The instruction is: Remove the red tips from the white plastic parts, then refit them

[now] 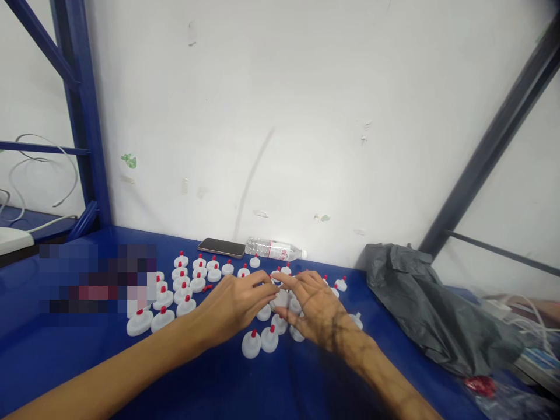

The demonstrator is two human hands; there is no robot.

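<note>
My right hand [315, 306] curls its thumb and fingers around a white nozzle cap [280, 300], held above the blue tabletop. My left hand [244, 298] meets it from the other side, its fingers pinched together at the top of that cap. What those left fingertips grip is hidden. Below and around both hands stand several more white nozzle caps with red tips, two of them in front, one a front cap [251, 344]. To the left, rows of red-tipped caps [163, 319] stand upright. A loose red tip [207, 287] lies near my left wrist. One cap without a red tip [357, 320] sits beyond my right wrist.
A phone [221, 248] and a transparent plastic bottle [275, 249] lie along the white wall. At the right is a dark grey plastic bag [420, 303], with red and see-through wrapping near it. Blue metal posts [83, 116] frame the table, and white cables hang at left.
</note>
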